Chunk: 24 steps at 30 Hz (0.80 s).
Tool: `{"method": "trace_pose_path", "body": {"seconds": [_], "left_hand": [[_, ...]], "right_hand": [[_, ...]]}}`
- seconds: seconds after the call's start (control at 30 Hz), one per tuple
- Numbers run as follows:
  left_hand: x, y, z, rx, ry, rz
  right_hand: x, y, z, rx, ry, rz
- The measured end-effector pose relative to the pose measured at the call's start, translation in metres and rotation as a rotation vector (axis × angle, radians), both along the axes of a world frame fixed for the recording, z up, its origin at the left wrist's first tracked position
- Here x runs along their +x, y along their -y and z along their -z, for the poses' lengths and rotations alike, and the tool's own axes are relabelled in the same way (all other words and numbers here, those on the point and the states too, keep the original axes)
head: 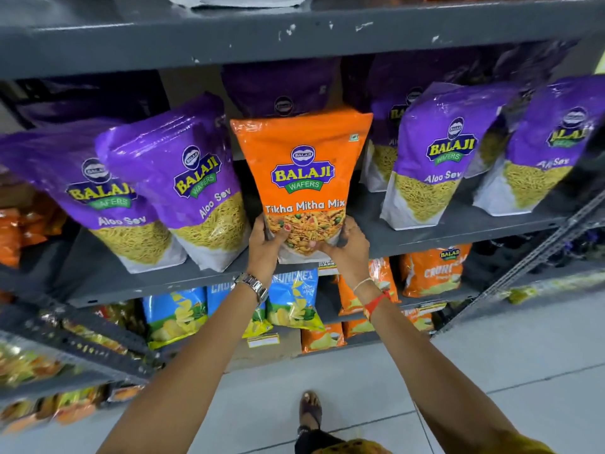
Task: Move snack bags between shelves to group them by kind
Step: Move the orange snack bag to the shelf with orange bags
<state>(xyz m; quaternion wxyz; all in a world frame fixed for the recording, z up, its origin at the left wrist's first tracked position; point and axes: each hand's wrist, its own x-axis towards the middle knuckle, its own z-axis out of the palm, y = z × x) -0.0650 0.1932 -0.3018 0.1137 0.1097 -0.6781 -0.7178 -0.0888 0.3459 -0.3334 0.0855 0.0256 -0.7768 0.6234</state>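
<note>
An orange Tikha Mitha Mix bag (302,165) stands upright at the front middle of the grey shelf (458,221), among purple Aloo Sev bags (183,178). My left hand (265,247) grips its lower left corner and my right hand (347,249) grips its lower right corner. More purple Aloo Sev bags stand to the right (438,152) and far right (550,149), and another sits behind the orange bag (281,90).
Below, a lower shelf holds blue chip bags (291,299) and orange Crunchex bags (432,273). A grey shelf board (294,37) runs overhead. Orange packs (19,231) sit at far left. Pale floor tiles (491,355) and my sandalled foot (311,409) lie beneath.
</note>
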Motion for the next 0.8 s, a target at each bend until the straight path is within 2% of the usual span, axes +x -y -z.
{"method": "trace_pose_path", "body": {"seconds": [0.17, 0.3, 0.5, 0.8], "left_hand": [[0.056, 0.003, -0.016, -0.025, -0.081, -0.025], [0.097, 0.011, -0.046, -0.054, -0.164, -0.087], [0.141, 0.038, -0.113, -0.181, -0.275, -0.152], [0.156, 0.092, -0.231, -0.253, -0.48, -0.23]], "right_hand": [[0.051, 0.001, -0.015, 0.014, -0.081, 0.024], [0.087, 0.011, -0.051, -0.03, -0.142, -0.012], [0.116, 0.034, -0.122, -0.064, -0.247, -0.079], [0.116, 0.088, -0.24, -0.147, -0.45, -0.185]]}}
